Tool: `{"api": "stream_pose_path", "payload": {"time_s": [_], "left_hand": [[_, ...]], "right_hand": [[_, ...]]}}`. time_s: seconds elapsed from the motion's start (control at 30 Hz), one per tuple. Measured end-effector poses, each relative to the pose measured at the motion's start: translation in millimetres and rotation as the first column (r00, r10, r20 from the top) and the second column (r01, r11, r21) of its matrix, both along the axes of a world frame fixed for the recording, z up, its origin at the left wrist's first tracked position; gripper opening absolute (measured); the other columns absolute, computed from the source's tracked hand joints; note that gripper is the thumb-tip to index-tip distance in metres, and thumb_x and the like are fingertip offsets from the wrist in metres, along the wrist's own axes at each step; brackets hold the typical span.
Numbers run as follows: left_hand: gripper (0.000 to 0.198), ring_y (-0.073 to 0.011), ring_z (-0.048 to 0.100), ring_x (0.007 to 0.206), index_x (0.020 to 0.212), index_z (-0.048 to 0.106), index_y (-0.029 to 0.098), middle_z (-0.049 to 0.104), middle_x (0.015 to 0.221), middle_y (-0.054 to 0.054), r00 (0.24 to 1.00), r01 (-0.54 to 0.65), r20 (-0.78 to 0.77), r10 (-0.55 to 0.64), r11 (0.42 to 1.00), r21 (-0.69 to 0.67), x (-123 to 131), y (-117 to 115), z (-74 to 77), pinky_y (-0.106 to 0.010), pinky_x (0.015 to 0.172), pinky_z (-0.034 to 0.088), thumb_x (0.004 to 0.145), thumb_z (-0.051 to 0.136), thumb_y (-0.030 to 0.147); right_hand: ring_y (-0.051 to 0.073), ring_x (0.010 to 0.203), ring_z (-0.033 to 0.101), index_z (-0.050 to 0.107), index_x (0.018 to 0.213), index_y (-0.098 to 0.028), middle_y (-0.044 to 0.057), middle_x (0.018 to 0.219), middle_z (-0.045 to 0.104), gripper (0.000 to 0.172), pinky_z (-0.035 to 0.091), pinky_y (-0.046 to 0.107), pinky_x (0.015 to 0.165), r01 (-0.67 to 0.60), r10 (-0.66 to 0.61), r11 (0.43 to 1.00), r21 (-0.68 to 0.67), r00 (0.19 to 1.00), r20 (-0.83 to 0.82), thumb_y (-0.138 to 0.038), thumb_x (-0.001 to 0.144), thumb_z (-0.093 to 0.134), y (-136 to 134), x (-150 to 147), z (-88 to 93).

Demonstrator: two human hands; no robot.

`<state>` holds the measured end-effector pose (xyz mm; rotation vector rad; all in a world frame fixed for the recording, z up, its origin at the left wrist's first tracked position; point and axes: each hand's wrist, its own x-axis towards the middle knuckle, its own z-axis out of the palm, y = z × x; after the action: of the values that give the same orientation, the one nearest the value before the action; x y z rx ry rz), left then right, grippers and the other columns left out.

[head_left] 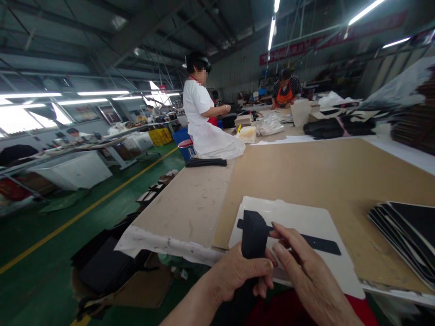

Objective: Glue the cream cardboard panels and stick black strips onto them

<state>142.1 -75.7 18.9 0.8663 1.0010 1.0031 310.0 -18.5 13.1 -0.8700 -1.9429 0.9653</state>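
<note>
My left hand [243, 270] is wrapped around a thick stack of black strips [254, 233], held upright at the table's near edge with the thumb across its front. My right hand [306, 267] is just to the right of the stack, its fingers stretched and apart; I see nothing held in it. Whether its fingertips touch the stack I cannot tell. Beneath both hands is a white board [302, 215] with rounded corners. On that board lies a flat black strip [321, 244], partly hidden behind the hands and the stack.
Dark, light-edged sheets [404, 240] are piled at the right of the table [326, 176]. Black strips [206, 162] lie at its far left edge. An open carton [136, 290] with black pieces stands on the floor at left. A co-worker in white [200, 99] is beyond the table.
</note>
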Motion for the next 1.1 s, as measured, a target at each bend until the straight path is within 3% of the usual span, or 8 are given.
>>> {"api": "stream_pose_path", "payload": {"time_s": [0.4,0.47,0.57,0.67,0.83,0.93,1.0,1.1], "left_hand": [[0.041,-0.0070,0.054,0.046,0.074,0.066,0.011,0.061,0.060,0.000,0.983,-0.181,-0.005,0.182,0.983,0.040,20,3,-3.9,-0.017,0.045,0.037,0.064,0.085,0.046],[0.045,-0.0073,0.054,0.047,0.078,0.067,0.010,0.061,0.061,0.000,0.980,-0.197,0.011,0.197,0.980,0.030,22,3,-5.2,-0.017,0.045,0.036,0.063,0.085,0.048],[0.051,-0.0076,0.052,0.046,0.082,0.067,0.009,0.059,0.059,0.000,0.974,-0.223,0.027,0.223,0.975,-0.003,25,3,-7.4,-0.018,0.043,0.034,0.060,0.086,0.052],[0.056,-0.0074,0.051,0.044,0.083,0.066,0.010,0.058,0.057,0.001,0.970,-0.242,0.036,0.242,0.970,-0.001,28,2,-8.4,-0.017,0.042,0.034,0.057,0.086,0.055],[0.066,-0.0116,0.059,0.051,0.090,0.066,0.009,0.063,0.064,-0.004,0.984,-0.177,0.000,0.177,0.984,0.034,27,-6,-5.0,-0.018,0.046,0.040,0.059,0.081,0.065],[0.058,-0.0161,0.066,0.065,0.085,0.063,0.012,0.068,0.074,-0.006,0.981,-0.166,-0.102,0.167,0.986,0.024,10,-17,1.9,-0.023,0.057,0.049,0.065,0.079,0.063],[0.047,-0.0157,0.066,0.066,0.084,0.061,0.014,0.069,0.076,-0.005,0.949,-0.174,-0.265,0.170,0.985,0.009,-8,-27,11.5,-0.023,0.059,0.049,0.072,0.076,0.058],[0.032,-0.0132,0.061,0.061,0.087,0.060,0.018,0.065,0.072,0.001,0.788,-0.104,-0.611,0.079,0.995,-0.007,-33,-40,34.7,-0.022,0.055,0.045,0.082,0.066,0.049]], "right_hand": [[0.025,0.116,0.061,0.062,0.128,-0.020,0.011,0.130,0.062,0.035,0.053,0.043,0.101,0.168,-0.161,0.932,0.321,0.986,-0.047,-0.031,0.097,0.050,-5,-4,-8.3],[0.024,0.107,0.065,0.068,0.115,-0.023,0.009,0.119,0.066,0.026,0.057,0.038,0.092,0.153,-0.130,0.959,0.237,0.985,-0.111,-0.031,0.095,0.054,-7,-4,-4.1],[0.018,0.076,0.067,0.067,0.091,-0.024,0.002,0.089,0.065,0.016,0.059,0.028,0.065,-0.037,0.007,0.994,-0.107,0.964,-0.264,-0.037,0.093,0.058,-10,-4,0.4],[0.014,0.056,0.060,0.063,0.081,-0.022,-0.002,0.074,0.057,0.025,0.054,0.025,0.050,-0.233,0.058,0.881,-0.413,0.917,-0.394,-0.044,0.092,0.059,-15,-8,-3.2],[0.012,0.054,0.056,0.068,0.078,-0.020,-0.001,0.072,0.059,0.032,0.051,0.025,0.053,-0.329,0.111,0.783,-0.528,0.909,-0.402,-0.050,0.089,0.063,-20,-8,-8.0],[0.019,0.073,0.065,0.071,0.089,-0.024,0.003,0.076,0.066,0.029,0.057,0.032,0.070,-0.342,-0.035,0.698,-0.629,0.861,-0.507,-0.052,0.085,0.067,-9,12,5.1],[0.021,0.082,0.066,0.070,0.087,-0.026,0.004,0.081,0.066,0.025,0.057,0.034,0.077,-0.303,-0.164,0.708,-0.639,0.808,-0.565,-0.050,0.081,0.072,8,37,19.0],[0.012,0.055,0.053,0.066,0.081,-0.029,0.001,0.069,0.054,0.019,0.050,0.025,0.050,-0.231,-0.280,0.724,-0.650,0.762,-0.583,-0.047,0.081,0.072,44,75,39.6]]}}
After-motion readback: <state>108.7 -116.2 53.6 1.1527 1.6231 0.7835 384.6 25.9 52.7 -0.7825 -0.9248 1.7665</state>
